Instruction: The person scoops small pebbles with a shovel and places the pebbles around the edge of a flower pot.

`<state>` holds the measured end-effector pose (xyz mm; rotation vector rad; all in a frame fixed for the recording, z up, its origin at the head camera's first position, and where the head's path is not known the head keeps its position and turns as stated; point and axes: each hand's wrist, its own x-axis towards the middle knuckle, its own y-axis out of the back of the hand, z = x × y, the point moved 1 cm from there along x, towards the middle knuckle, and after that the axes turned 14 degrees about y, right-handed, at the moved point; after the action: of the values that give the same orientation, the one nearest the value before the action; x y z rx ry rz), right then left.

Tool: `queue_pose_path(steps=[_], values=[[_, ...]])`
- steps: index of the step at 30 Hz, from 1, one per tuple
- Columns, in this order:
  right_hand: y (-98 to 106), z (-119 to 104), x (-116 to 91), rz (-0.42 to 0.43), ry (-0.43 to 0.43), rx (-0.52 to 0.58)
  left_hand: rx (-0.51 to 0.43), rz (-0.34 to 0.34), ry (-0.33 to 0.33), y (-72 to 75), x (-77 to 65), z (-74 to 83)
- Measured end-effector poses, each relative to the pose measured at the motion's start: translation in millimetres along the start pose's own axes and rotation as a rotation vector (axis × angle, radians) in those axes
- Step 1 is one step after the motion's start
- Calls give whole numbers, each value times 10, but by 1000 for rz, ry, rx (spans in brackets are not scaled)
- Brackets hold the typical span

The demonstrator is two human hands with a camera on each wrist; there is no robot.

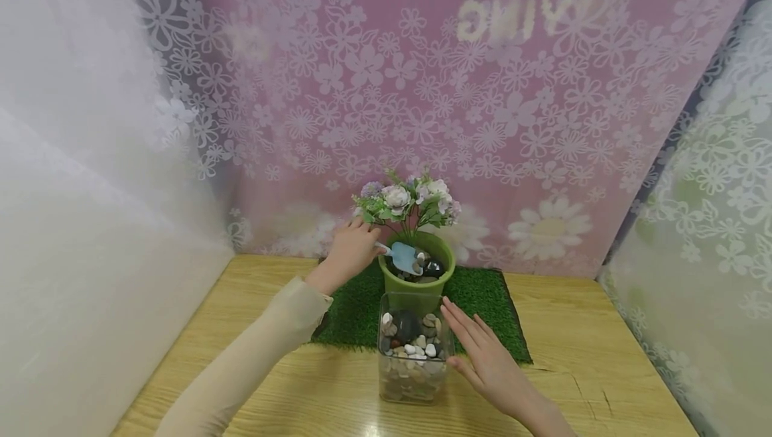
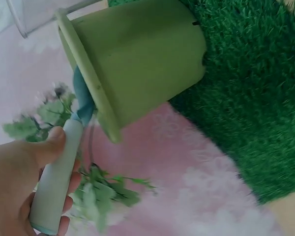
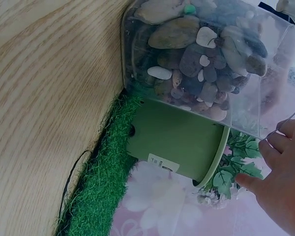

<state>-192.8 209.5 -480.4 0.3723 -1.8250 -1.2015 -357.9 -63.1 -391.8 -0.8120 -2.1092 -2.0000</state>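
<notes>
My left hand grips the pale handle of a small garden trowel. The trowel's light blue blade tips into the green flowerpot, beside pale and dark stones. Artificial flowers in white and purple rise from that pot. In front of it stands a clear square container of pebbles, with one large black stone on top. My right hand rests at the container's right side, fingers straight near its rim. In the right wrist view, layered pebbles show through the clear wall.
Under the pot lies a mat of artificial grass on a wooden table. A pink floral curtain hangs behind, with pale sheets to the left and a floral sheet to the right.
</notes>
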Motion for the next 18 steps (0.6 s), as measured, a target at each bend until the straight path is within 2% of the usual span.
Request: queue_pose_path(steps=[6, 11, 14, 18], values=[[9, -8, 4, 4, 1, 0, 165, 97, -67, 140, 34, 184], [8, -4, 6, 9, 5, 4, 283, 171, -108, 207, 27, 251], [7, -2, 4, 9, 4, 4, 322, 195, -120, 218, 11, 250], [5, -2, -3, 8, -1, 6, 316, 204, -114, 232, -13, 206]])
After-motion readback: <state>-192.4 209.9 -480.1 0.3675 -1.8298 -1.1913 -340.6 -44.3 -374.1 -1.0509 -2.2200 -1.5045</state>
